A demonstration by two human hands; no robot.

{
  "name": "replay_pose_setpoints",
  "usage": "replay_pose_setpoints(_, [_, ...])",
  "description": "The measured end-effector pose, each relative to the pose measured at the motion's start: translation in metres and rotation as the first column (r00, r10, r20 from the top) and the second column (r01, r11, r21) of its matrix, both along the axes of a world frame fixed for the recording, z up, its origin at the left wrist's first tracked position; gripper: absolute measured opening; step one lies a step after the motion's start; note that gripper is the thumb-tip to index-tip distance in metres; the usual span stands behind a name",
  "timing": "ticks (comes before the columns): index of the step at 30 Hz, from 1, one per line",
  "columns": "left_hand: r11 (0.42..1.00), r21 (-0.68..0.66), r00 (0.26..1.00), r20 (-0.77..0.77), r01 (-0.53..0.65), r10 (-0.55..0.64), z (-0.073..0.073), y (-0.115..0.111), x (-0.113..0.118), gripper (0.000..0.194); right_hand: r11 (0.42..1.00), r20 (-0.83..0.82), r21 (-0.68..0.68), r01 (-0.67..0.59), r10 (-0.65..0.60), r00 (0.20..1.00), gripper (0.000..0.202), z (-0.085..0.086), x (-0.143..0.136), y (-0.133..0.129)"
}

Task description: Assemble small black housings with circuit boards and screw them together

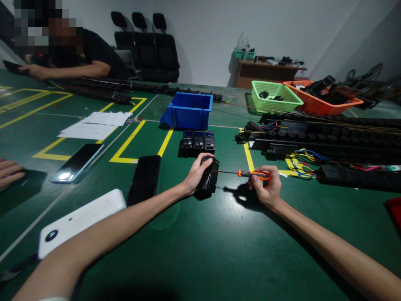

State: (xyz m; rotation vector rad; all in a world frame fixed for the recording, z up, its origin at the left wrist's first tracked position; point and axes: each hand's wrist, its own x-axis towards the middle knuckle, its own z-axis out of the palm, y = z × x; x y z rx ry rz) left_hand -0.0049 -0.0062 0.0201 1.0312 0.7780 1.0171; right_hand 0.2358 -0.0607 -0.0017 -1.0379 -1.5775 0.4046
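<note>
My left hand [198, 173] is wrapped round a small black box-shaped device [213, 177], tilted up on the green table. In my right hand [267, 186] is an orange and black screwdriver [254, 174], gripped by its handle. The screwdriver's thin shaft points left, and its tip reaches the device's right side. Whether the tip sits in a screw is too small to tell. Just beyond my left hand stand several similar black modules [198, 142] in a row, each with a small dark display on top.
Behind the modules stands a blue bin [191, 110]. Phones [144, 179], a white device [83, 219] and papers [97, 124] lie left. Long black rails [300, 136] with loose wires, a green basket [275, 97] and an orange basket [326, 102] occupy the right. Another person [94, 54] leans over the far left.
</note>
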Motion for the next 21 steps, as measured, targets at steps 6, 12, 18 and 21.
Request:
replay_pose_setpoints(6, [1.000,0.008,1.000,0.007,-0.003,0.003,-0.0012,0.0008,0.0000,0.040,1.000,-0.012,-0.020,-0.005,0.004,1.000,0.021,-0.0014,0.0003,0.0005])
replay_pose_setpoints(12, [1.000,-0.002,1.000,0.009,-0.013,0.013,-0.0005,0.0005,0.0003,0.041,1.000,-0.017,-0.027,0.000,0.000,1.000,0.021,-0.0030,0.0014,0.0009])
replay_pose_setpoints(18, [1.000,0.009,1.000,0.007,-0.004,0.004,-0.0006,0.0009,0.0003,0.038,1.000,-0.009,-0.025,0.003,-0.003,1.000,0.021,-0.0012,0.0001,0.0004])
replay_pose_setpoints(21, [1.000,0.007,1.000,0.003,-0.007,0.007,-0.0004,0.0012,0.0005,0.038,1.000,-0.006,-0.027,0.009,-0.009,1.000,0.021,-0.0009,-0.0001,0.0009])
